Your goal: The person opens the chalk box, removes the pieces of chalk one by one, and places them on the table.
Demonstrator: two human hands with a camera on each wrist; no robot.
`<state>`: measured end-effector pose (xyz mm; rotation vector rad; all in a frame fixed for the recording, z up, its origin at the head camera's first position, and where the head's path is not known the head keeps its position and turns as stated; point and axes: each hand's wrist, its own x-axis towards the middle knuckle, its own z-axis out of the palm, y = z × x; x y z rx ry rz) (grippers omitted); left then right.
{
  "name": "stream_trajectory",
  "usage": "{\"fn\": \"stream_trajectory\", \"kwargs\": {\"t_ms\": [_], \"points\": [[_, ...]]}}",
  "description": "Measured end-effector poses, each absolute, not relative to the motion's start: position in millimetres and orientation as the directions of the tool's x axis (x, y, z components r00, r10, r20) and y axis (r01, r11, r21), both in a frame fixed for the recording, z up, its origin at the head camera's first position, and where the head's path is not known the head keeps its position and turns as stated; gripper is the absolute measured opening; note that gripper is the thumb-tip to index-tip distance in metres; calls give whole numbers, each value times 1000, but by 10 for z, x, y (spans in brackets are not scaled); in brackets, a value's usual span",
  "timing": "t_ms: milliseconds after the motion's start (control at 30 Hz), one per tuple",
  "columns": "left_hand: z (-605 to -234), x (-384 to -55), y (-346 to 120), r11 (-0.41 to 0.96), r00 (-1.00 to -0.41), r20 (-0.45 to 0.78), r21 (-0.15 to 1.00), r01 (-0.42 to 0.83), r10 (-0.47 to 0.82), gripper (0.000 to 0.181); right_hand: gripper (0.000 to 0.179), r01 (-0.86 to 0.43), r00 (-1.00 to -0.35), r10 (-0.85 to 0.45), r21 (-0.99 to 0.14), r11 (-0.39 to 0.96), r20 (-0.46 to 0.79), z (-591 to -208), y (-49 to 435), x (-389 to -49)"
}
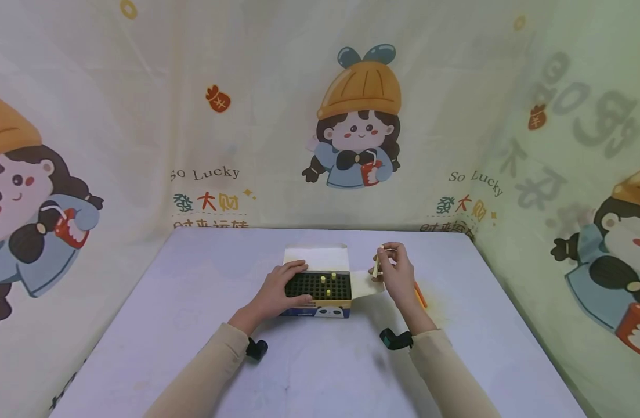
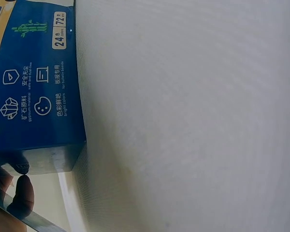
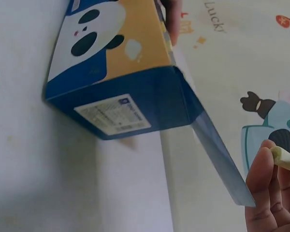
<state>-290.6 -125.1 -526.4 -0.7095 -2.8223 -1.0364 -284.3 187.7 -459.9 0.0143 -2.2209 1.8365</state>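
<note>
1. Head view: two beige-sleeved forearms reach forward from 7 and 5 o'clock to a blue box (image 1: 303, 312) on the pale worktop (image 1: 299, 377), at 6 o'clock from the view's centre.
2. The left hand (image 1: 275, 288) spans the box's 9 o'clock end, thumb on the near rim, fingers across to the far side, gripping it.
3. The right hand (image 1: 398, 273) is raised at the box's 3 o'clock, fingers bent, pinching a pale chalk (image 1: 376, 268) near the open side flap (image 1: 365, 285).
4. Three yellow pieces (image 1: 322, 280) stand in the box's black tray (image 1: 301, 285); orange sticks (image 1: 420, 295) lie beside the right forearm.
5. Only the left wrist view makes "24 colors" and "72" readable on the box; only the right wrist view shows the white label (image 3: 112, 115) on its end.
</note>
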Motion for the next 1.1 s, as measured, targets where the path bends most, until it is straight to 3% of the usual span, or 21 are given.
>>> {"fn": "stream_trajectory", "kwargs": {"t_ms": [167, 400, 533, 767, 933, 1100], "points": [[-5252, -2902, -1247, 670, -894, 197, 602, 434, 402, 86, 29, -149, -962, 185, -955, 257, 200, -4664, 1980, -2852], [-5230, -2886, -1248, 663, -893, 193, 609, 434, 407, 85, 38, -96, -978, 144, -939, 331, 150, -4763, 2223, -2819], [-5219, -2887, -1251, 659, -891, 196, 612, 438, 410, 84, 34, -60, -987, 112, -911, 408, 115, -4850, 2316, -2824], [-5217, -2899, -1249, 663, -892, 187, 610, 433, 410, 84, 27, -51, -996, 6, -652, 756, 85, -5033, 2362, -2849], [-5228, -2896, -1251, 658, -890, 200, 611, 439, 409, 83, 23, -41, -999, -17, -530, 847, 51, -5097, 2335, -2861], [-5221, -2885, -1253, 652, -889, 208, 616, 443, 408, 83, 19, -25, -999, -3, -529, 848, 42, -5141, 2364, -2876]]}}
